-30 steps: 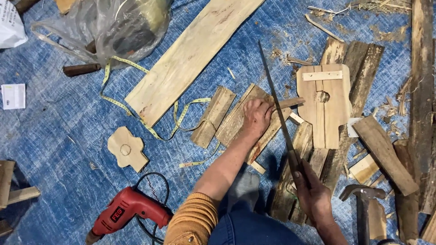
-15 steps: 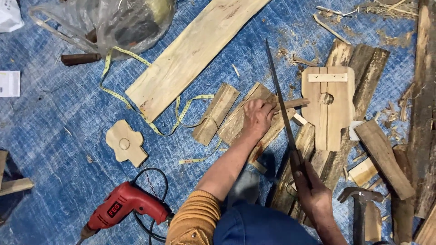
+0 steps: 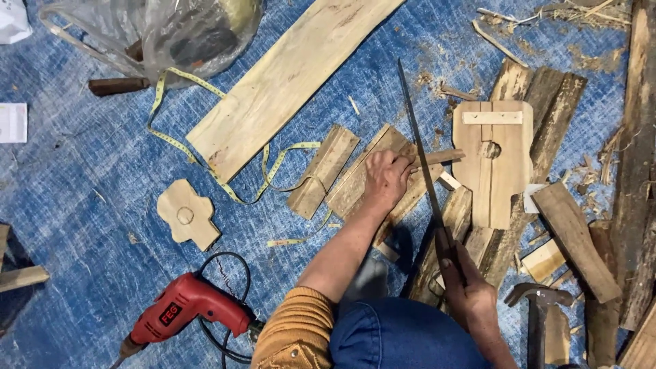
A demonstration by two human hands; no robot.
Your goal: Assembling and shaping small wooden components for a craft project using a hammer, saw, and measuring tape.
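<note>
1. The left hand [image 3: 384, 179] presses flat on a stack of short wooden boards [image 3: 374, 179] lying on the blue tarp [image 3: 82, 191]; its fingers are curled over a thin wooden strip [image 3: 441, 158] at the stack's upper edge.
2. The right hand [image 3: 470, 292] is clenched round the handle of a handsaw [image 3: 422, 154], whose blade crosses the strip just beside the left fingertips.
3. Judged handling: the strip looks light, stiff and apt to split; hold close to the cut.
4. Container: a clear plastic bag [image 3: 164, 34] lies at the upper left, well apart from the hands; contents indistinct.
</note>
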